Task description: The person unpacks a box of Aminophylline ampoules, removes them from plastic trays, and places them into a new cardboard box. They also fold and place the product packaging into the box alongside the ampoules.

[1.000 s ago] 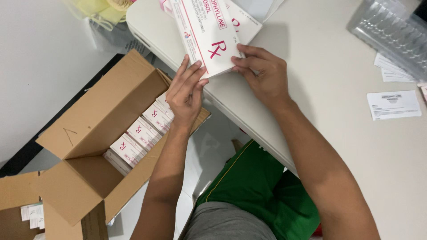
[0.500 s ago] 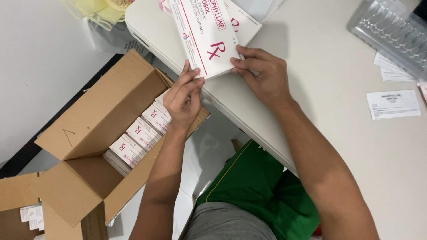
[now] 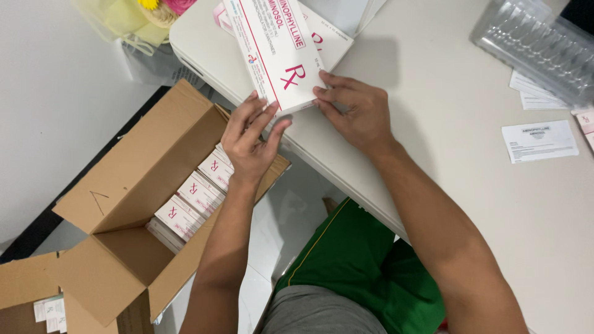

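A long white carton with pink print (image 3: 275, 52) rests tilted at the near edge of the white table (image 3: 445, 185). My right hand (image 3: 356, 111) grips its lower right corner. My left hand (image 3: 250, 139) touches its lower left corner with fingers spread along the end flap. Under the carton lies another white carton of the same kind (image 3: 328, 37). Below my left hand an open brown cardboard box (image 3: 124, 204) holds a row of several small white and pink cartons (image 3: 195, 192).
A clear plastic blister tray (image 3: 535, 46) lies at the table's far right, with folded paper leaflets (image 3: 539, 141) near it. A yellow mesh bag with flowers (image 3: 139, 18) sits at top left. Another cardboard flap (image 3: 25, 297) is at bottom left.
Both hands have stayed at the carton's lower end. The left hand's fingers have shifted slightly along the flap.
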